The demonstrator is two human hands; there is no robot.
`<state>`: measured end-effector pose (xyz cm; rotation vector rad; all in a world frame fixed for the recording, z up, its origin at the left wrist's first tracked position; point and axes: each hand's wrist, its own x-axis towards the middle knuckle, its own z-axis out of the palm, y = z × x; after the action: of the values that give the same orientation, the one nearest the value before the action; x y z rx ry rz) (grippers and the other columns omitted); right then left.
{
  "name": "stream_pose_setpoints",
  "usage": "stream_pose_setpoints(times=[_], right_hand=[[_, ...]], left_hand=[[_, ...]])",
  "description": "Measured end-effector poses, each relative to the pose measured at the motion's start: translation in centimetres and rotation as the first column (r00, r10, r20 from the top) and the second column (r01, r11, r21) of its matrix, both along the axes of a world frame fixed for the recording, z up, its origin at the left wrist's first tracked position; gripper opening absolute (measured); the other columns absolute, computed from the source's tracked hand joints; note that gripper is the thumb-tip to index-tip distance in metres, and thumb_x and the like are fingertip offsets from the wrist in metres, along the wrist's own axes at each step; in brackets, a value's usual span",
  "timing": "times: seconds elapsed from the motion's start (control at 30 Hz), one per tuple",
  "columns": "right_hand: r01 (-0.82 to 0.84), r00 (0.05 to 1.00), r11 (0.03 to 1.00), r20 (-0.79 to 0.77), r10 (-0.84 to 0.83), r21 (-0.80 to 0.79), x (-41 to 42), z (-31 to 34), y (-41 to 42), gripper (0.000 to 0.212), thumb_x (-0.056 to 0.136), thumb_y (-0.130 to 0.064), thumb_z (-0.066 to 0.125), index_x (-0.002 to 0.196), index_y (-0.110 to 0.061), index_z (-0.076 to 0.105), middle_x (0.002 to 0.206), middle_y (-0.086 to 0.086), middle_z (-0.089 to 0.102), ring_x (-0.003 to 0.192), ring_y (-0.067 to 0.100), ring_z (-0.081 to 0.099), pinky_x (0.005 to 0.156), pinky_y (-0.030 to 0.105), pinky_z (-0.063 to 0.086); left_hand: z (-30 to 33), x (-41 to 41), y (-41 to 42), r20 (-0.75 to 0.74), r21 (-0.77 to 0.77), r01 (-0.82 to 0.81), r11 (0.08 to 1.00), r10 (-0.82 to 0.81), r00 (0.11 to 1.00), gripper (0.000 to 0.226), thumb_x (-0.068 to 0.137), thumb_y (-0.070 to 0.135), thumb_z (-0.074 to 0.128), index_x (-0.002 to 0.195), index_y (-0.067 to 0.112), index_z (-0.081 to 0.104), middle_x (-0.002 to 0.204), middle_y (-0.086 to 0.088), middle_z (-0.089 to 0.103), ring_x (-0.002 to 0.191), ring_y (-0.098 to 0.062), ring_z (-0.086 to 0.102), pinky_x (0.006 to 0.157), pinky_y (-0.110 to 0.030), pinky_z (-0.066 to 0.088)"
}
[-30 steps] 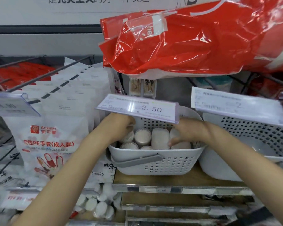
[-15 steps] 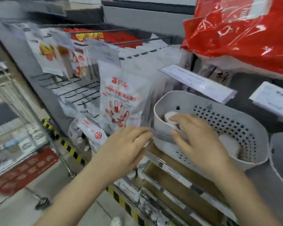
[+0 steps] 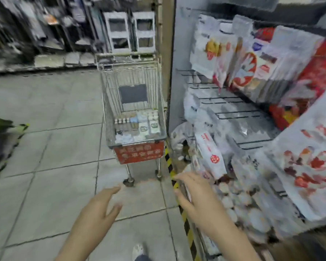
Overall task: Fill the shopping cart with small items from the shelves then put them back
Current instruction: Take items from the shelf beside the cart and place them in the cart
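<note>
Cart point(image 3: 134, 117) stands on the tiled floor point(image 3: 45, 147) just beside the end panel of the shelves point(image 3: 233, 113), well ahead of both hands. One cart is in view. Its basket holds a low layer of small items point(image 3: 137, 122): pale packets and what look like little bottles, too blurred to count or name surely. They would likely be light and easy to pinch one or two at a time; thin packets may be slippery and crumple, so taking them by an edge or across the flat faces seems best. The cart itself is stiff wire, best held by its handle bar at the far end.

Left hand point(image 3: 100, 206) and right hand point(image 3: 198, 196), two in all, reach forward with fingers spread and straight; neither grip holds anything. Hanging bags point(image 3: 239, 59) crowd the shelves at right, blurred past counting.
</note>
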<state>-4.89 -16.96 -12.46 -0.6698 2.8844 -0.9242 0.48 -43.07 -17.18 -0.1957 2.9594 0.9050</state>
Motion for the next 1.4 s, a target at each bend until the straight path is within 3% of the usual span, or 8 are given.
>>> stream_pose_setpoints(times=[0.17, 0.37, 0.53, 0.63, 0.9, 0.97, 1.17, 1.4], right_hand=[[-0.048, 0.986, 0.999, 0.158, 0.050, -0.014, -6.0, -3.2, -7.5, 0.031, 0.096, -0.033, 0.047, 0.126, -0.029, 0.052, 0.121, -0.017, 0.051, 0.116, 0.005, 0.047, 0.097, 0.024, 0.039], [0.018, 0.960, 0.999, 0.279, -0.026, 0.031, -11.6, -6.4, -10.1, 0.029, 0.097, -0.031, 0.048, 0.126, -0.031, 0.052, 0.121, -0.020, 0.050, 0.115, -0.002, 0.046, 0.091, 0.012, 0.035], [0.111, 0.912, 0.992, 0.391, -0.122, 0.053, -15.8, -8.6, -9.1, 0.025, 0.097, -0.029, 0.049, 0.121, -0.035, 0.054, 0.119, -0.023, 0.048, 0.106, -0.007, 0.046, 0.080, 0.001, 0.033], [0.137, 0.886, 0.987, 0.436, -0.158, 0.080, -19.6, -9.9, -8.5, 0.027, 0.097, -0.027, 0.051, 0.123, -0.032, 0.054, 0.124, -0.019, 0.051, 0.115, -0.001, 0.048, 0.089, 0.009, 0.035], [0.175, 0.838, 0.975, 0.499, -0.220, 0.136, -31.4, -11.2, -10.1, 0.030, 0.097, -0.026, 0.050, 0.126, -0.029, 0.054, 0.125, -0.015, 0.053, 0.110, 0.003, 0.051, 0.093, 0.021, 0.042], [0.166, 0.837, 0.973, 0.500, -0.224, 0.158, -33.8, -11.8, -11.4, 0.032, 0.095, -0.026, 0.050, 0.126, -0.030, 0.055, 0.124, -0.013, 0.055, 0.110, 0.005, 0.053, 0.094, 0.026, 0.044], [0.187, 0.799, 0.961, 0.538, -0.270, 0.205, -39.6, -14.0, -15.8, 0.032, 0.096, -0.022, 0.048, 0.128, -0.021, 0.055, 0.121, -0.003, 0.059, 0.106, 0.011, 0.056, 0.080, 0.022, 0.042], [0.252, 0.726, 0.906, 0.552, -0.409, 0.340, -44.4, -20.1, -18.4, 0.029, 0.095, -0.020, 0.048, 0.121, -0.013, 0.057, 0.118, 0.005, 0.059, 0.103, 0.021, 0.057, 0.083, 0.032, 0.047]], left_hand=[[0.0, -2.9, -9.2, 0.051, -0.004, -0.199, 0.980, 0.199, 0.979, 0.035, 0.090, 0.032, 0.059, 0.124, 0.030, 0.054, 0.122, 0.009, 0.058, 0.115, -0.010, 0.054, 0.087, -0.031, 0.044], [-0.4, -10.3, -14.2, 0.077, -0.051, -0.206, 0.977, 0.210, 0.975, 0.038, 0.092, 0.029, 0.058, 0.129, 0.021, 0.054, 0.126, 0.007, 0.058, 0.116, -0.011, 0.053, 0.086, -0.024, 0.039], [-1.0, -18.1, -13.3, 0.085, -0.017, -0.089, 0.996, 0.090, 0.992, 0.039, 0.094, 0.031, 0.053, 0.133, 0.023, 0.050, 0.131, 0.011, 0.053, 0.122, -0.008, 0.049, 0.094, -0.022, 0.037], [-1.5, -23.3, -11.8, 0.080, -0.012, -0.006, 1.000, 0.007, 0.997, 0.039, 0.095, 0.031, 0.051, 0.134, 0.024, 0.049, 0.132, 0.012, 0.052, 0.118, -0.009, 0.050, 0.092, -0.018, 0.035], [-4.7, -34.7, -10.3, 0.167, -0.026, 0.193, 0.981, -0.186, 0.968, 0.035, 0.096, 0.030, 0.047, 0.131, 0.026, 0.049, 0.124, 0.009, 0.055, 0.113, -0.010, 0.050, 0.091, -0.025, 0.041], [-5.9, -36.9, -11.1, 0.220, -0.061, 0.252, 0.966, -0.233, 0.947, 0.037, 0.097, 0.032, 0.045, 0.133, 0.026, 0.048, 0.125, 0.009, 0.055, 0.113, -0.011, 0.051, 0.093, -0.027, 0.041], [-9.3, -43.6, -15.5, 0.386, -0.110, 0.391, 0.914, -0.323, 0.864, 0.042, 0.097, 0.035, 0.044, 0.138, 0.027, 0.044, 0.130, 0.006, 0.054, 0.117, -0.016, 0.051, 0.093, -0.027, 0.042], [-14.0, -52.1, -17.7, 0.536, -0.152, 0.649, 0.745, -0.490, 0.688, 0.039, 0.098, 0.035, 0.040, 0.135, 0.024, 0.044, 0.131, 0.003, 0.053, 0.118, -0.017, 0.051, 0.094, -0.030, 0.043]])
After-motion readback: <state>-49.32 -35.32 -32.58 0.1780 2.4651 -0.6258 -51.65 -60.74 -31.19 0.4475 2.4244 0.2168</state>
